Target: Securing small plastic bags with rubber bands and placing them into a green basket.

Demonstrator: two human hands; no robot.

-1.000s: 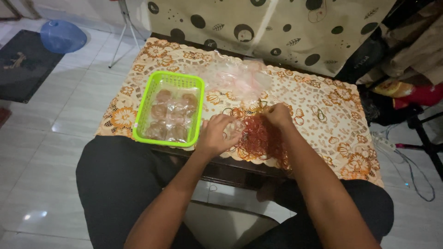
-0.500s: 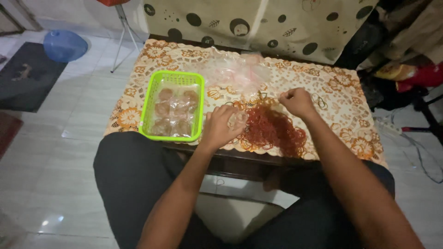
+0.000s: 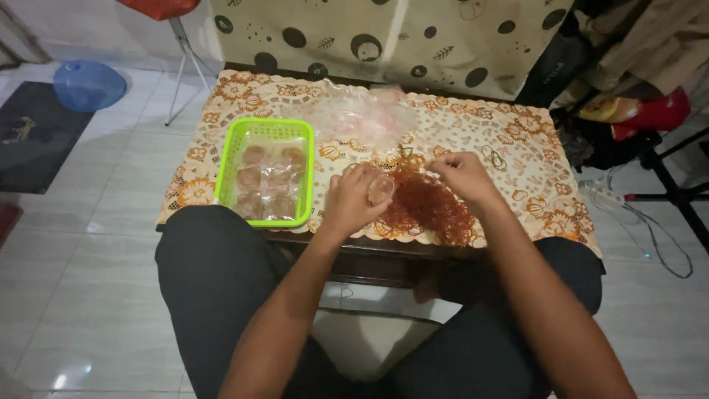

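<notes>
Take the green basket [image 3: 264, 171] as your landmark: it sits at the left end of the low table [image 3: 517, 140], which is covered by a cream cloth with an orange flower pattern, and it holds several small round brownish pieces wrapped in clear plastic [image 3: 267, 181]. Your left hand [image 3: 353, 199] is just to the right of the basket, near the table's front edge, with the fingers curled around a small clear plastic bag [image 3: 381, 189] that shows at the fingertips; what is inside the bag is too small to tell. Right of that hand, and farther from the basket, lies a loose heap of orange-red rubber bands [image 3: 432, 208], spread toward the front edge of the cloth. Your right hand [image 3: 464, 176] rests at the top of that heap, fingers bent and pinched together at the bands; whether it has one actually gripped, I cannot tell. Behind the heap and to the basket's upper right is a crumpled pile of clear plastic bags [image 3: 365, 118]. A few stray bands [image 3: 493, 157] lie on the cloth beyond your right hand, well away from the basket
</notes>
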